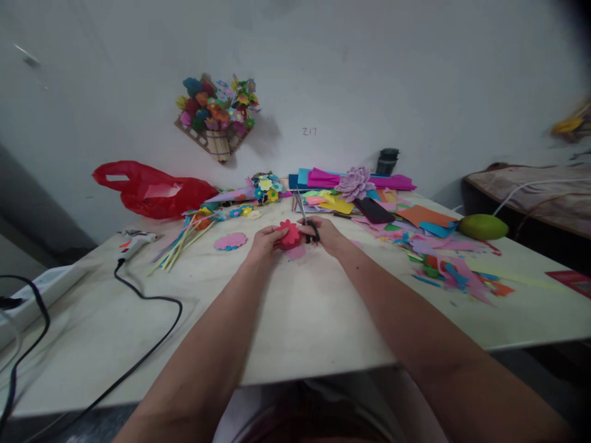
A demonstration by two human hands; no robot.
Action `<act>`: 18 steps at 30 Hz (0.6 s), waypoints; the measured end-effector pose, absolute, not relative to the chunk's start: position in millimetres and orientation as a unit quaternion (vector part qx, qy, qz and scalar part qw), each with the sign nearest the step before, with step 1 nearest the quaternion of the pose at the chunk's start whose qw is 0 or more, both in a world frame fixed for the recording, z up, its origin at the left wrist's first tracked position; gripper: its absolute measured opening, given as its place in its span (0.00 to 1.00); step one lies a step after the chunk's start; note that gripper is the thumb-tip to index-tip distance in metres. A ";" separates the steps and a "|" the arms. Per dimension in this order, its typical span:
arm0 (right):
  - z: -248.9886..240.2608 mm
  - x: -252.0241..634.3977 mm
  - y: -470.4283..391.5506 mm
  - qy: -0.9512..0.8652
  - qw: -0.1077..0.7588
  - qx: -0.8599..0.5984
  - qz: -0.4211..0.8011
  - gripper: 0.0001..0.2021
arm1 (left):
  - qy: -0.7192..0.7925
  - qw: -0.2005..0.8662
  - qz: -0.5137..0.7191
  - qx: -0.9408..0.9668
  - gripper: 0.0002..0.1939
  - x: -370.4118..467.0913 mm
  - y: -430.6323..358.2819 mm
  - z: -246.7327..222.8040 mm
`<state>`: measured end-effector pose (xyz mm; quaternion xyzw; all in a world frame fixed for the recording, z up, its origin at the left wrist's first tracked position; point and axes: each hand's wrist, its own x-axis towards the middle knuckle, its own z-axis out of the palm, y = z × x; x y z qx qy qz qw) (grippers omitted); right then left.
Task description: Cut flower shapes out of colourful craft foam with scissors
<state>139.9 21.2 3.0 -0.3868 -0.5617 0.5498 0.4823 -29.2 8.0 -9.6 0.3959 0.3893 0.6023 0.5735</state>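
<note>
A red scalloped paper flower is pinched at its left edge by my left hand. My right hand holds black-handled scissors, blades pointing up and away from me, just right of the flower; its fingertips are close to the flower's right edge. Beneath the flower a pink paper piece lies on the white table. A pink scalloped disc with blue showing under its edge rests left of my left hand.
At the left are a glue gun with a black cord, a power strip, a red plastic bag and paper strips. Paper scraps, a dark phone and a green fruit lie at the right.
</note>
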 end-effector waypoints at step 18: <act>9.3 130.9 21.3 -0.518 0.543 -0.394 0.531 0.17 | 0.417 0.562 0.537 0.470 0.14 -25.8 4.2 -10.7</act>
